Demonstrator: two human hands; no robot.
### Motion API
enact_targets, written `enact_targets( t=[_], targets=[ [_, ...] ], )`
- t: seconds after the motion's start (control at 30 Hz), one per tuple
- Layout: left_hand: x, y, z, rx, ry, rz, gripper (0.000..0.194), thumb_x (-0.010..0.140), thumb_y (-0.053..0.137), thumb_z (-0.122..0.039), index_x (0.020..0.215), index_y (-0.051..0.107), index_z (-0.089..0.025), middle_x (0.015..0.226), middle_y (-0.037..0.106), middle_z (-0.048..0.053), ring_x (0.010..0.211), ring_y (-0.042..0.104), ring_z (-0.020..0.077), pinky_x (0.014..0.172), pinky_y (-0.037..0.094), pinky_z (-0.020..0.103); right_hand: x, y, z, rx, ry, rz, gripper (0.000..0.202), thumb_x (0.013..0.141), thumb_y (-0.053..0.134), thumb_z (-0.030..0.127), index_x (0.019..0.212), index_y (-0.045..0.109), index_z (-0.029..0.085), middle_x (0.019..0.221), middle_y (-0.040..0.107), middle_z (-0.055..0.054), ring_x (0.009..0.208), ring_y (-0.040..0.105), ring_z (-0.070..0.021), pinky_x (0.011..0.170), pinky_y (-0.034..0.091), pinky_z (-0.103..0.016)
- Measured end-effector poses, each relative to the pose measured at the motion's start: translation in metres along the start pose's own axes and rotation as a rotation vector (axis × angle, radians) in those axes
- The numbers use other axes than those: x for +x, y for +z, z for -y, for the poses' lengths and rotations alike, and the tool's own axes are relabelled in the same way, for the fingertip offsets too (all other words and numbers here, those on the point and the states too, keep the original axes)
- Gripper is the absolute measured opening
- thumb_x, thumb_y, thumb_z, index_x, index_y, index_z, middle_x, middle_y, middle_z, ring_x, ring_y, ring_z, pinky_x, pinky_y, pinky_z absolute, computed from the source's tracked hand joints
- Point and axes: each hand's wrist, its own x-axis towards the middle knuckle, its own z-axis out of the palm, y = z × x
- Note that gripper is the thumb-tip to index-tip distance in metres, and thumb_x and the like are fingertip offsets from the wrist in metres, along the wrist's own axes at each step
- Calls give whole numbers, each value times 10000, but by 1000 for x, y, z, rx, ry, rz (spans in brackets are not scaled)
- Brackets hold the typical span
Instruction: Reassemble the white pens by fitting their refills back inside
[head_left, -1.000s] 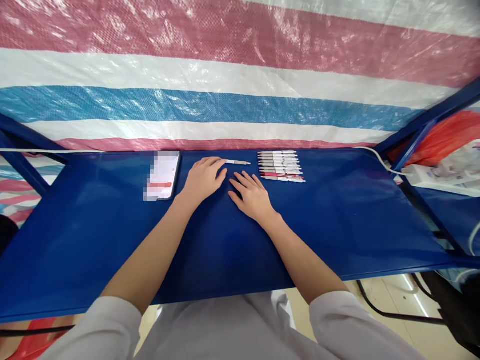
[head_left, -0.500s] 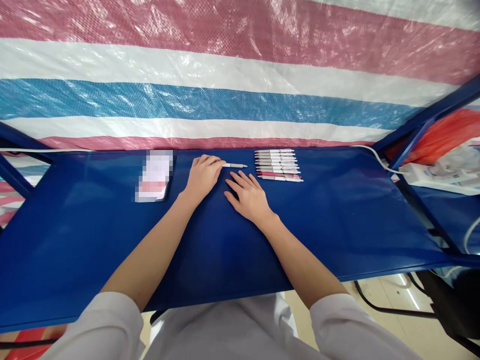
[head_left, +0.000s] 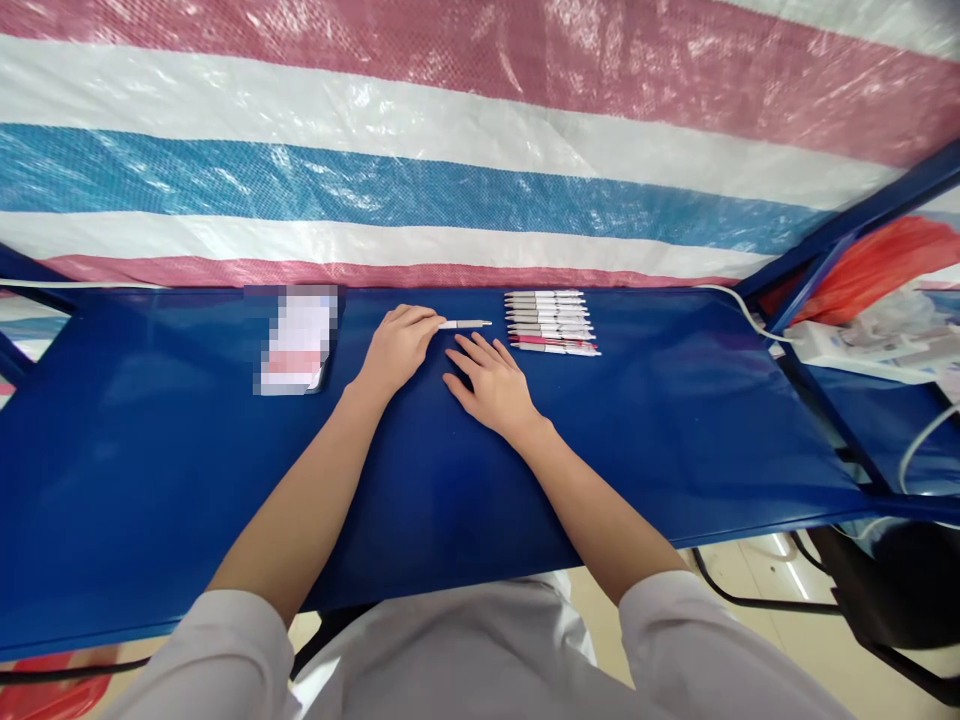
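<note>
A white pen (head_left: 466, 324) lies level near the back of the blue table (head_left: 450, 500), its tip pointing right. My left hand (head_left: 403, 345) is closed on the pen's left end, thumb and fingers together over it. Just below and right of the pen, my right hand (head_left: 491, 385) rests palm down on the table with its fingers spread and nothing held. To the right is a row of several pens (head_left: 551, 322), mostly white and grey with one red, lying side by side with tips to the left.
A phone (head_left: 298, 340), its screen blurred, lies left of my left hand. Striped plastic sheeting (head_left: 450, 190) hangs behind the table's back edge. A white power strip (head_left: 855, 350) and a red plastic bag (head_left: 885, 265) are at the right, beyond the blue frame.
The view has shifted slightly, so everything appears a little higher and further left. My left hand stays on the pen and my right hand stays spread on the table.
</note>
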Motion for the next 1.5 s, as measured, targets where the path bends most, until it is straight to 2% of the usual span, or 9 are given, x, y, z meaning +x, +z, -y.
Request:
enact_targets(
  t=[0.17, 0.27, 0.4, 0.5, 0.63, 0.83, 1.07, 1.33, 1.5],
  targets=[
    [-2, -5, -6, -184, -17, -117, 305, 981, 476, -299, 1058, 741, -168, 1066, 721, 93, 994, 638, 218, 941, 498, 375, 2, -3, 2, 53, 35, 4, 379, 949, 505, 338, 1281, 631, 207, 1424, 576, -64, 1384, 473, -267, 1200, 306, -473],
    [-1, -14, -15, -323, -77, -138, 273, 960, 526, -334, 1042, 744, -191, 1062, 723, 72, 980, 663, 197, 923, 516, 346, 9, -8, 3, 210, 136, -36, 359, 932, 531, 330, 1258, 643, 233, 1366, 627, -48, 1338, 527, -260, 1167, 366, -464],
    [1, -31, -25, -494, -238, -155, 264, 892, 629, -396, 1006, 754, -194, 1047, 738, 69, 955, 684, 208, 878, 539, 340, 26, -13, 1, 717, 347, -191, 354, 898, 564, 409, 1194, 661, 242, 1210, 720, -49, 1158, 666, -215, 1045, 502, -396],
    [-1, -39, -29, -703, -420, -58, 311, 823, 710, -415, 1033, 755, -190, 967, 761, 68, 867, 707, 203, 855, 552, 341, 40, -14, 2, 1143, 423, -345, 394, 831, 637, 454, 1134, 660, 204, 1150, 738, -61, 1093, 694, -199, 987, 539, -379],
    [-9, -37, -32, -912, -587, 14, 360, 772, 758, -444, 1034, 762, -196, 855, 767, 61, 778, 715, 188, 793, 569, 327, 52, -11, 6, 1394, 447, -447, 354, 744, 725, 438, 992, 684, 189, 1017, 758, -46, 1007, 710, -191, 910, 582, -368],
    [-10, -23, -38, -929, -608, 78, 427, 755, 754, -488, 1026, 752, -158, 870, 764, 83, 730, 711, 188, 743, 583, 327, 56, 0, 3, 1434, 573, -561, 300, 702, 754, 404, 906, 658, 206, 865, 733, 0, 864, 717, -169, 807, 620, -352],
    [-12, -5, -40, -766, -535, -8, 366, 754, 756, -446, 1006, 764, -181, 902, 772, 61, 709, 705, 188, 751, 577, 327, 54, 4, 0, 1442, 568, -590, 295, 707, 750, 392, 902, 624, 211, 886, 721, -2, 814, 727, -170, 790, 630, -362],
    [-14, -9, -37, -709, -474, 35, 317, 810, 704, -424, 1035, 773, -211, 860, 766, 47, 708, 709, 182, 727, 573, 306, 56, 1, 2, 1397, 533, -590, 334, 654, 795, 415, 853, 603, 228, 847, 704, 24, 738, 718, -142, 680, 638, -291],
    [-14, -9, -33, -798, -510, 80, 323, 793, 721, -434, 1001, 774, -194, 834, 765, 53, 703, 707, 188, 735, 587, 325, 57, 1, 1, 1410, 552, -630, 340, 602, 835, 403, 752, 593, 217, 850, 726, 12, 724, 721, -158, 697, 655, -342]
  ],
)
